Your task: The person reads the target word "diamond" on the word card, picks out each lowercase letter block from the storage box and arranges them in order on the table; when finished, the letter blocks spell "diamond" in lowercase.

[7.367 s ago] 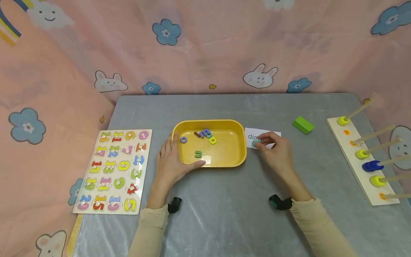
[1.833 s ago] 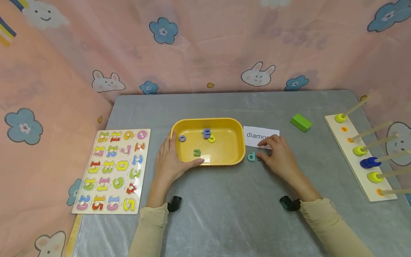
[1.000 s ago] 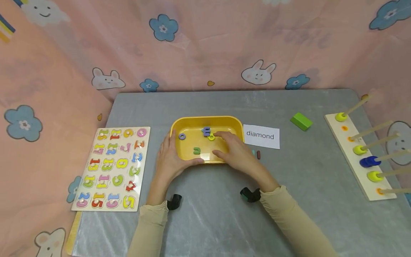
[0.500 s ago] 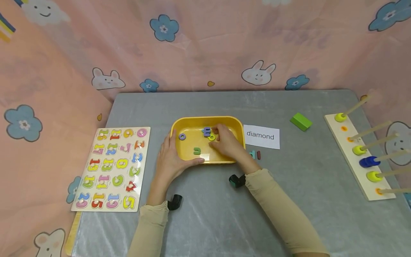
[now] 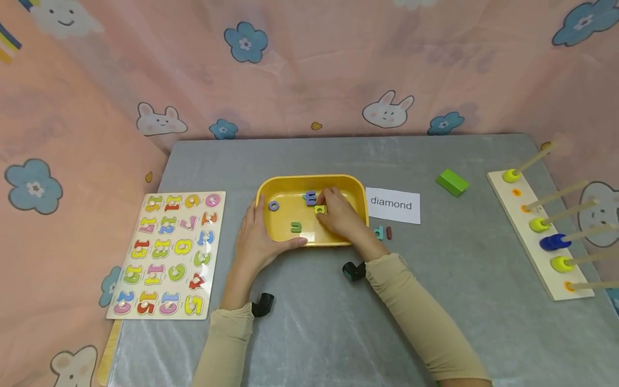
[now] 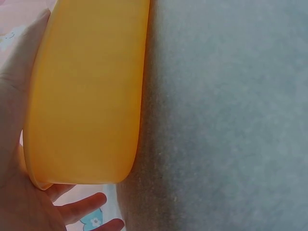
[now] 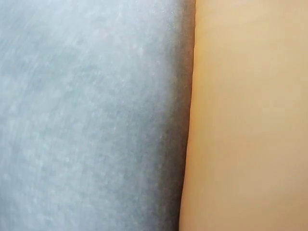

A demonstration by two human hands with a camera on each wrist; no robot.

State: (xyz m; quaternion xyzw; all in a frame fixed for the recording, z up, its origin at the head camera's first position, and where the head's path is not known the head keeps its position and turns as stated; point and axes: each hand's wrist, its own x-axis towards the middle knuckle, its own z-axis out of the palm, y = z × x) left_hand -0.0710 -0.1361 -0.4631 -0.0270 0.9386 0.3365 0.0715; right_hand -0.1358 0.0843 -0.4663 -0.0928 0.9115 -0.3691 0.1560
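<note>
A pink cloth (image 5: 300, 75) printed with flowers and animal faces rises behind a grey table (image 5: 309, 333). On the table's left lies a number board (image 5: 188, 260) filled with coloured numerals; on the right a pale peg board (image 5: 532, 239) slants, its rods carrying yellow and blue rings. Between them sits a yellow tray (image 5: 290, 183).

The person's left hand (image 5: 258, 234) is spread wide round the tray's near left corner, its fingers mostly straight against the left end and its thumb along the near rim. The right hand (image 5: 340, 215) reaches in over the tray's near right side, thumb and finger nearly closed, pinching a small yellow letter. The right wrist view shows none of its fingers.

Just right of the tray lies a white card (image 5: 393, 205) reading "diamond", and farther right a green block (image 5: 452, 183).

The letters are smallest. A purple m (image 5: 310, 199) lies just beyond the pinched piece, near the fingertips, with a bit of teal showing at its left. The yellow letter (image 5: 319, 209) is at the tips of the right thumb and finger, on their left side, inside the tray. A green n (image 5: 296, 227) and a purple o (image 5: 273, 206) lie left of the right hand, apart from its fingers. Below the card, a teal d (image 5: 379, 233) lies beside a dark red i (image 5: 389, 233) on the table.
</note>
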